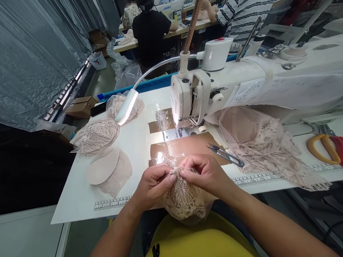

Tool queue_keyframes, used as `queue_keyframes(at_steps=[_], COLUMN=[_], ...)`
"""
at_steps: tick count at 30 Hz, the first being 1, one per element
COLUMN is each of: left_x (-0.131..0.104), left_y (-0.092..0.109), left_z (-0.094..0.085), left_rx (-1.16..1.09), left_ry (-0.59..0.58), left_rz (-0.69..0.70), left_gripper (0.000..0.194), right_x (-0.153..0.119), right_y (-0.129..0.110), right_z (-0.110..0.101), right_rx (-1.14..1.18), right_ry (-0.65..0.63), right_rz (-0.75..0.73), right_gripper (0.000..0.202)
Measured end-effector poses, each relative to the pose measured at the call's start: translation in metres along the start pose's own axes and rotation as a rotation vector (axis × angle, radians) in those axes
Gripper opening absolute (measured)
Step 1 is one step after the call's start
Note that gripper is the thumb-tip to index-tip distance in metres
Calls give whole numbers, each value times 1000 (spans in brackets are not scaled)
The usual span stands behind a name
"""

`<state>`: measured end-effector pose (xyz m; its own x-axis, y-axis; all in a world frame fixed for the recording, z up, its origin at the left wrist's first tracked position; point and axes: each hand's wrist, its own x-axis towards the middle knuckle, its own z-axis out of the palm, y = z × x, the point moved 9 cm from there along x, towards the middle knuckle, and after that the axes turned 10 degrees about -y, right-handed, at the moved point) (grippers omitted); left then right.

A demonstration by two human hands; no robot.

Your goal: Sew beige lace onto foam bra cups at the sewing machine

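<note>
A beige lace bra cup [185, 199] hangs over the table's front edge, above my lap. My left hand [158, 183] pinches its upper edge between thumb and forefinger. Close beside it, my right hand [199, 174] pinches the same edge, the fingertips of both hands almost meeting. Just beyond my right hand, thread snips [225, 154] lie on brown tape [186, 145] stuck to the table. The needle area of a white sewing machine [187, 101] stands behind the hands.
Lace cups [95, 135] and plain cup pieces [104, 170] lie at left. Lace and mesh fabric [262, 140] spreads at right, near scissors [324, 149] with yellow and red handles. A lamp [127, 107] arches over the table. Two co-workers [151, 31] sit beyond.
</note>
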<state>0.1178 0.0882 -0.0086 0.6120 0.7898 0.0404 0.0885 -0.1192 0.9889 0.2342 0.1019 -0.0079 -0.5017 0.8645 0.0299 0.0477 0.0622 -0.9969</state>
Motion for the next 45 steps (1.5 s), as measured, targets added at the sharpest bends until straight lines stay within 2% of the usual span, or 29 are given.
queue_keyframes(at_steps=[2,5,7,8,10,12,13,14,15,17,18,20,23,25,27,29,31,33,35,36,38,40,42,45], left_x=[2,0,-9,-17,-35,-57,-60,-54,-41,3,26,65,95,100,98,94,90,87,84,83,84,86,87,90], left_y=[-10,-30,-35,-32,-15,12,28,42,53,55,47,13,-21,-31,-34,-30,-18,-2,5,7,9,4,-8,-23], left_z=[2,-1,-19,-36,-79,-123,-136,-142,-138,-106,-83,-43,2,22,33,36,29,20,19,16,1,-12,-12,-6], left_rx=[-140,-462,-573,-566,-427,-137,61,290,532,989,1148,1346,1362,1350,1342,1327,1281,1140,859,725,637,761,940,1091], left_ry=[44,149,280,372,594,854,917,923,867,617,481,238,95,41,-10,-55,-71,-137,-339,-397,-336,-181,-104,-85], left_rz=[-19,-122,-186,-199,-181,-144,-131,-121,-105,-74,-44,-115,-120,-106,-111,-147,-175,-157,-117,-102,-40,42,109,159], left_gripper=[21,24,22,19,16,16,17,18,22,30,30,24,25,28,29,27,23,23,30,33,30,25,27,29], right_x=[4,9,8,6,-1,-8,-11,-12,-12,-6,-1,11,26,33,37,39,39,39,39,39,39,40,40,43], right_y=[12,24,25,24,20,14,11,7,4,-4,-8,-12,-8,-2,5,15,22,26,27,27,27,26,26,26], right_z=[2,-1,-12,-21,-41,-61,-69,-75,-78,-78,-77,-73,-67,-63,-56,-46,-38,-33,-31,-31,-32,-35,-37,-39], right_rx=[142,292,319,311,249,128,58,-9,-75,-208,-279,-431,-656,-785,-890,-1000,-1125,-1231,-1294,-1316,-1345,-1353,-1347,-1348], right_ry=[-45,-82,-57,-31,27,72,87,90,83,49,29,-25,-77,-70,-73,-109,-151,-176,-182,-179,-152,-112,-83,-83], right_rz=[66,150,178,189,199,189,182,178,174,165,161,165,175,142,95,86,114,145,163,167,171,176,183,206], right_gripper=[23,23,25,25,25,24,23,22,20,17,15,14,19,23,27,29,26,21,19,20,23,25,26,30])
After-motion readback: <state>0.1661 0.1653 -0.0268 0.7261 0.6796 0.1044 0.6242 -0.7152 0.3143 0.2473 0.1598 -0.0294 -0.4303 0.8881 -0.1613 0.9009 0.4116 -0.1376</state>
